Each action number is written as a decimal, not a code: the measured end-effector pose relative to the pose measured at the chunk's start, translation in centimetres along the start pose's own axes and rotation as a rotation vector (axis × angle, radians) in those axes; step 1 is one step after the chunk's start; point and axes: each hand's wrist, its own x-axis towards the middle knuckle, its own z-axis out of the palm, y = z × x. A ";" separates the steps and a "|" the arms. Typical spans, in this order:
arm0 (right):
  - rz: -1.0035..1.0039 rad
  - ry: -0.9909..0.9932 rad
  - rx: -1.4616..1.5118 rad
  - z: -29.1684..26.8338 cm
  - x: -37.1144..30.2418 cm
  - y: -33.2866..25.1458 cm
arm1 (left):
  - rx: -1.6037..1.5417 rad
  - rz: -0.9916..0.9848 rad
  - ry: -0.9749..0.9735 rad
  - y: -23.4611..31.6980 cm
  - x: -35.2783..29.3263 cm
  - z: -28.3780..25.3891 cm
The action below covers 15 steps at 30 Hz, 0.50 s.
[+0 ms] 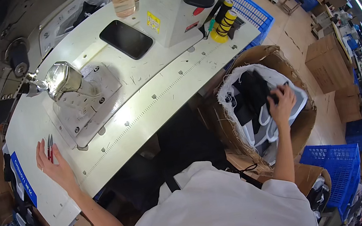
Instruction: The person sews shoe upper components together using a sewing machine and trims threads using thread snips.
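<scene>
My left hand (54, 167) rests at the left end of the white machine table (142, 104), fingers stretched and apart. Between its thumb and fingers is a pair of small red-handled thread snips (50, 150); it looks loose there rather than gripped. On the right, my right hand (282, 103) reaches into a white sack (232, 79) lining a cardboard box (292, 61). Its fingers bend around the edge of a black fabric piece (274, 98). More black and white pieces (252, 90) lie heaped in the sack, partly under that hand.
A sewing machine head (18, 60) overhangs the table's left side, above a metal plate (90, 103). A phone (126, 39), a cup of liquid (123, 4) and yellow-and-black thread spools (224, 27) stand farther back. Blue crates (334, 169) and cartons (328, 63) occupy the right.
</scene>
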 end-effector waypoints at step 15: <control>-0.089 0.207 0.467 3.4 4.7 -18.6 | 0.149 -0.072 0.142 -11.1 0.0 -8.0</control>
